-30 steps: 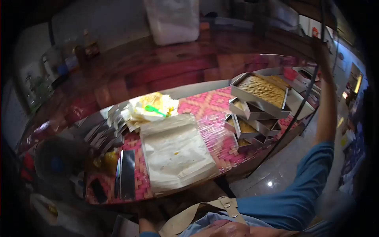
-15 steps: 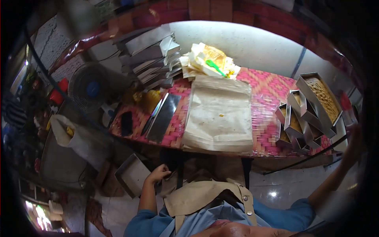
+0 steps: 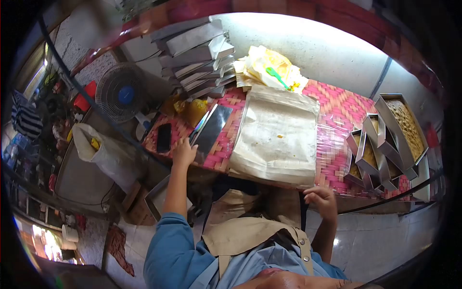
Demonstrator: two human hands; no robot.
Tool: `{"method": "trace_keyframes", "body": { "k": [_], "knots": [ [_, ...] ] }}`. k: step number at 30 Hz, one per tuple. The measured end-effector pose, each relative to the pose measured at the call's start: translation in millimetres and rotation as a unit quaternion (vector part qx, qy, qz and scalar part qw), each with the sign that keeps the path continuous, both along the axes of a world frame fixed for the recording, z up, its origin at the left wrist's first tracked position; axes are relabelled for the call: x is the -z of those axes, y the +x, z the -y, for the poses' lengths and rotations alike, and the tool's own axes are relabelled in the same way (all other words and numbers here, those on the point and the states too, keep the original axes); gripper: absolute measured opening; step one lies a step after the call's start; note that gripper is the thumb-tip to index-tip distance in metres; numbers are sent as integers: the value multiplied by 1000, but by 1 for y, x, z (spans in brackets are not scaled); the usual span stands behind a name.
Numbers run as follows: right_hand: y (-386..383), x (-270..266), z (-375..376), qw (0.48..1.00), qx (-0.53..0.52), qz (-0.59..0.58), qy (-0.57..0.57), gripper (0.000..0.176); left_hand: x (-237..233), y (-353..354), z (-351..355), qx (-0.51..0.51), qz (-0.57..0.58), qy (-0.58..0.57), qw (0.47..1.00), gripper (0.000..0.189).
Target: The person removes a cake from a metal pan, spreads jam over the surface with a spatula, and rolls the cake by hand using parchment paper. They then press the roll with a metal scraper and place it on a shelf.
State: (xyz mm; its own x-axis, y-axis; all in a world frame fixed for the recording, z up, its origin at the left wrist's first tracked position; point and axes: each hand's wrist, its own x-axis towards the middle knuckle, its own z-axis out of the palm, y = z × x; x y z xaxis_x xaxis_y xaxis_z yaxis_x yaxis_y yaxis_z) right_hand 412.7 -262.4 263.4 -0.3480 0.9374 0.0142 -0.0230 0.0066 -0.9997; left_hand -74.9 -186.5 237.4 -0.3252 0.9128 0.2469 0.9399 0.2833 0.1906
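Resting left hand [image 3: 184, 153] on the near-left edge of the tabletop [image 3: 337, 105], fingers drawn together against the near end of a long flat steel blade [image 3: 211, 129]. Not managing to tell whether pinching it or only touching. Noting a black phone [image 3: 164, 137] just left of that hand, lying close to the same edge. Hanging right hand [image 3: 321, 200] just below the front edge, half-curled, nothing showing in it, near the overhanging lip of a large paper sheet [image 3: 279, 132].

Judging the risks:
- Sliding the blade sideways likely shoving the phone over the edge, toward the white bag [image 3: 103, 154] below.
- Closing bare fingers on the blade's edge risking a cut.
- Snagging the paper's overhang with the right hand probably dragging the sheet off.

Finding open room on the pink weave between the paper and the nested cake tins [image 3: 380, 144] at far right. Finding less at the back left, crowded by stacked metal trays [image 3: 197, 48] and crumpled wrapping [image 3: 264, 65] with a green spatula [image 3: 276, 77]. Noting a fan [image 3: 120, 94] standing off the left side.
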Motion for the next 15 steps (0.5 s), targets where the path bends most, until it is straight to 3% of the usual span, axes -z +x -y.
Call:
{"method": "trace_keyframes", "body": {
  "k": [1, 6, 7, 8, 9, 10, 11, 13, 14, 15],
  "knots": [
    [-4, 4, -1, 999, -37, -15, -34, 19, -1, -2, -9, -39, -26, -49, 998, 44],
    [-29, 8, -2, 987, -88, -42, -130, 22, 11, -11, -35, -72, -58, -55, 994, 41],
    [-34, 7, -3, 980, -113, -34, -159, 25, 16, -13, -34, -50, -68, -1, 996, 42],
    [-39, 5, -6, 982, -94, -37, -157, 25, 14, -11, -32, -53, -43, 8, 998, 42],
    [-43, 4, -9, 981, -137, -23, -136, 28, -5, 5, -28, -114, 6, -52, 992, 50],
    [-47, 2, -13, 977, -180, -8, -116, 32, 0, 1, -23, -92, -8, -40, 995, 43],
    [-51, -1, -16, 980, -160, -10, -118, 32, -17, 17, -11, -88, 65, -13, 994, 36],
    [-58, -4, -23, 964, -211, -31, -158, 33, -14, 45, 4, -72, 199, 105, 972, 35],
    [-63, 14, -29, 963, -229, -65, -127, 39, -18, 74, 12, -71, 266, 146, 950, 34],
    [-71, 19, -32, 965, -216, -67, -130, 39, -1, 92, 12, 5, 251, 209, 945, 31]
  ]
}}
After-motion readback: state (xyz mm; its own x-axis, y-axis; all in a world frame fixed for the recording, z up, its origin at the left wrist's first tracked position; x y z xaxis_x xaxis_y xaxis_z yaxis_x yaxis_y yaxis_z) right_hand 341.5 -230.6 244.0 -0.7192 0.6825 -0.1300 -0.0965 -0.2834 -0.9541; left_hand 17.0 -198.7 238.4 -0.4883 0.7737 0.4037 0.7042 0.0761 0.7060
